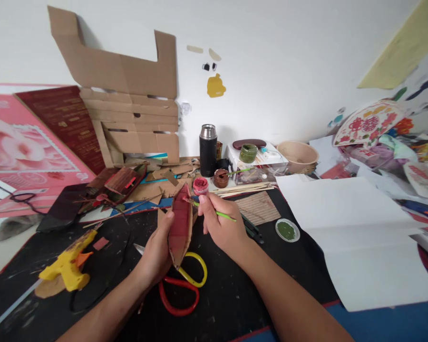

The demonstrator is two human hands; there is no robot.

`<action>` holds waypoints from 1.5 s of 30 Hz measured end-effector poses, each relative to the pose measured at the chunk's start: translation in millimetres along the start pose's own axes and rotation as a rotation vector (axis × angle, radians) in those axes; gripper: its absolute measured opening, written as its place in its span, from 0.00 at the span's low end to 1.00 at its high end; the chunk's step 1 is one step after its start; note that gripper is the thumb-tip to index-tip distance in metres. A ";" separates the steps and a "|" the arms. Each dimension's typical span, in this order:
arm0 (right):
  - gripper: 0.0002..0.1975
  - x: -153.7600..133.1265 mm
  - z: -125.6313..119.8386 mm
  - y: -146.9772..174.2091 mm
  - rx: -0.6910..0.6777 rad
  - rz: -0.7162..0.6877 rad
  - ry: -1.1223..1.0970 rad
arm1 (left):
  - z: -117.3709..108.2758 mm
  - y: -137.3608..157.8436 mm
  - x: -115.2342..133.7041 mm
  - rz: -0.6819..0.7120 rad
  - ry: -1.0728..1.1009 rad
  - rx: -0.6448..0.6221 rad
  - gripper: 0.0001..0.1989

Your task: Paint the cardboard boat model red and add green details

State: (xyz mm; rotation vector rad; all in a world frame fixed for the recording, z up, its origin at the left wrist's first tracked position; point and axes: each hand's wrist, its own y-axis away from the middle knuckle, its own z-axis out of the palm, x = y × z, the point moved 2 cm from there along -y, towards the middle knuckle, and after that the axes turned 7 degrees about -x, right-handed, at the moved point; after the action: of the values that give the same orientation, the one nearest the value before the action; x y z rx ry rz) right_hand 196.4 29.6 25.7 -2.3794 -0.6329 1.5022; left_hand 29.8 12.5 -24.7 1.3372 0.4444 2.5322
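My left hand (159,249) is closed round the side of a small boat-shaped cardboard piece (180,223), whose inside is painted dark red. In my right hand (223,223) a thin green paintbrush (225,216) is pinched, its tip at the upper inner edge of the cardboard boat. Just behind the boat stands an open jar of red paint (200,185). Scissors with one yellow and one red handle (179,311) lie on the black table surface below the boat, partly hidden by it and my left hand.
A yellow glue gun (66,266) with its cord lies at the left. Behind are a black thermos (208,154), a brown paint jar (220,178) and cardboard scraps (151,190). A green paint lid (287,230), corrugated cardboard (259,208) and white paper (356,237) lie rightward.
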 end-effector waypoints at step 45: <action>0.23 5.2 -9.5 -1.1 0.144 -0.064 0.003 | 2.9 7.0 0.4 -0.065 0.037 0.012 0.24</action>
State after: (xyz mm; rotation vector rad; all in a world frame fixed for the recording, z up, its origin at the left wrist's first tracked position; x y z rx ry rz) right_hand 206.7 33.3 26.2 -2.2329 -0.5744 1.4652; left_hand 31.5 6.6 -20.2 1.2608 0.5025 2.5082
